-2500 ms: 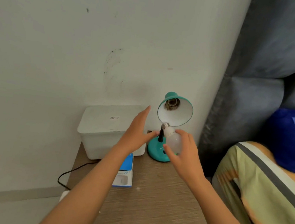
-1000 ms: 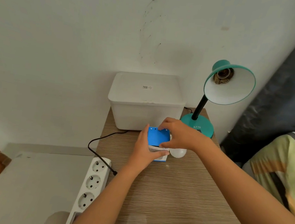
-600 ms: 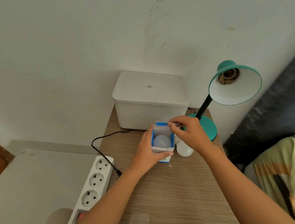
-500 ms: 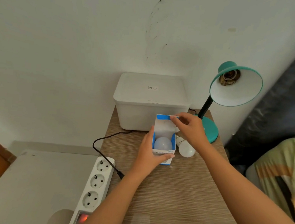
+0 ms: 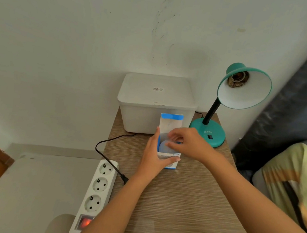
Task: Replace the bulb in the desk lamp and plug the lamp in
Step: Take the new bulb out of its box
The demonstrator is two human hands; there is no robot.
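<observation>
The teal desk lamp (image 5: 244,88) stands at the back right of the wooden table (image 5: 177,205), and its socket (image 5: 237,81) has no bulb in it. My left hand (image 5: 154,154) grips a blue and white bulb box (image 5: 171,124) that stands upright with its top flap raised. A white new bulb (image 5: 163,146) sits inside the box. My right hand (image 5: 186,143) reaches into the open top, fingers curled around the bulb's dome. The old bulb is hidden behind my right hand. The lamp's black plug (image 5: 124,179) lies loose beside the power strip (image 5: 100,187).
A white lidded storage box (image 5: 156,101) stands against the wall behind the bulb box. The power strip's red switch (image 5: 85,222) glows. A striped pillow (image 5: 294,180) and a dark curtain (image 5: 292,113) are at the right. The table's left edge drops off beside the strip.
My right hand let go of the raised flap and moved down into the box onto the new bulb. It now covers the old bulb lying on the table. My left hand stays on the box.
</observation>
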